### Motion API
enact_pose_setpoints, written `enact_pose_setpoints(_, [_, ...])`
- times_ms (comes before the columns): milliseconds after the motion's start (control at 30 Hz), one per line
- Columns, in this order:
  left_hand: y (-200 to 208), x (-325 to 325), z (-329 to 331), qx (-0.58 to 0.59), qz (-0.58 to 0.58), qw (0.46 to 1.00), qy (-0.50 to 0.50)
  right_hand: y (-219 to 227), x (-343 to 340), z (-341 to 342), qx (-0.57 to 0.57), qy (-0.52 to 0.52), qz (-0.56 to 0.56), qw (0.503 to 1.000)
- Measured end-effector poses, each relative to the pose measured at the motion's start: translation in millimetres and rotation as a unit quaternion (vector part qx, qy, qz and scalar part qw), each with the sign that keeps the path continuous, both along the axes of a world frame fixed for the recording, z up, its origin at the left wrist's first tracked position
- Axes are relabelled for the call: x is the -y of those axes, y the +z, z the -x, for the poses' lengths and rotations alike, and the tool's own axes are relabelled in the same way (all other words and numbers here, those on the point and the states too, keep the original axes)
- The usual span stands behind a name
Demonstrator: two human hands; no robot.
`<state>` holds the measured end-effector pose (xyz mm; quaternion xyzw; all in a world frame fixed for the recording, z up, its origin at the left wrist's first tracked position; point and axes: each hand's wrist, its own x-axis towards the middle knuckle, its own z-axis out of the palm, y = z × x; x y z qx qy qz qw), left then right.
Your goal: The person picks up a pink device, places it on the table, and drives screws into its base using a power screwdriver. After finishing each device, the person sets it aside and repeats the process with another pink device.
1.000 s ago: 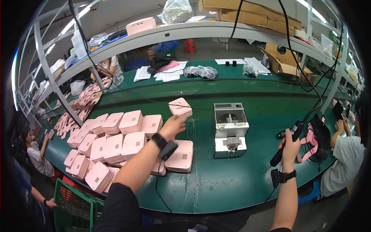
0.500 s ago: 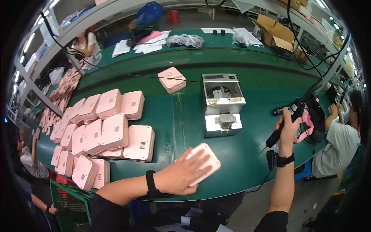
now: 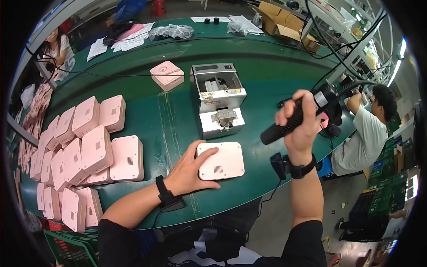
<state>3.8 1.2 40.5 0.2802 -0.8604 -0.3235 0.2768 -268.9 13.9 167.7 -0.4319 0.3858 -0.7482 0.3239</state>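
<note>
Pale pink plastic covered a flat box (image 3: 229, 159) lying vented face up on the green desk (image 3: 258, 171), near the centre of the view. At its 8 o'clock, the left hand (image 3: 184, 171) had its fingers partly spread, clasping the box's left end. At 2 o'clock, the right hand (image 3: 302, 122) had its fingers wrapped tightly round a black corded tool (image 3: 284, 127), likely a screwdriver, raised clear of the box; its tip could not be made out. Steadying the box seemed the step in hand; the next move probably called for lining the tool up with it. A silver machine (image 3: 220, 104) stood at 12 o'clock, a spare pink box (image 3: 164, 81) at 11, stacked pink boxes (image 3: 95, 149) at 9. The tool's white label (image 3: 320, 99) and the machine's print were too small to read.
</note>
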Motion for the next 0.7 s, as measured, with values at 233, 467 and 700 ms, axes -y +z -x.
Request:
enact_pose_setpoints(233, [-4.1, 3.9, -4.0, -0.003, 0.034, 0.999, 0.022, 21.4, 46.9, -54.0, -0.088, 0.037, 0.064, 0.993])
enact_pose_setpoints(467, [-3.0, 4.9, -7.9, 0.01, 0.05, 0.997, 0.056, 7.2, 70.7, -60.8, -0.077, 0.036, -0.002, 0.996])
enact_pose_setpoints(700, [-6.4, 8.7, -5.5, -0.005, 0.051, 0.997, 0.061, 0.9, 36.0, -47.9, -0.088, 0.053, 0.005, 0.995])
